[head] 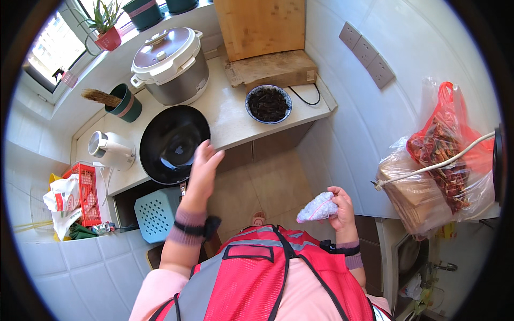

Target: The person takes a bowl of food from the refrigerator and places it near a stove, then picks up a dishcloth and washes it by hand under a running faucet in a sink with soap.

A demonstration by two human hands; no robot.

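Note:
My left hand (202, 172) is raised beside the right rim of a black wok (168, 140), its fingers apart and nothing in them. Whether a fingertip touches the rim, I cannot tell. The wok sits on the counter (229, 116), with part of its handle (183, 188) showing behind my wrist. In my right hand (342, 206) is a bunched white cloth (319, 208) with a pink edge, held over the floor in front of my red vest. Farther back on the counter, a patterned bowl (249, 114) contains dark, shredded-looking food (268, 104).
Behind the wok stand an electric pressure cooker (176, 86), a green pot (130, 108) holding a straw brush (100, 97), and a white kettle (116, 151). A blue perforated stool (154, 216) is below the counter. Plastic bags of dried chillies (447, 160) hang from the right wall.

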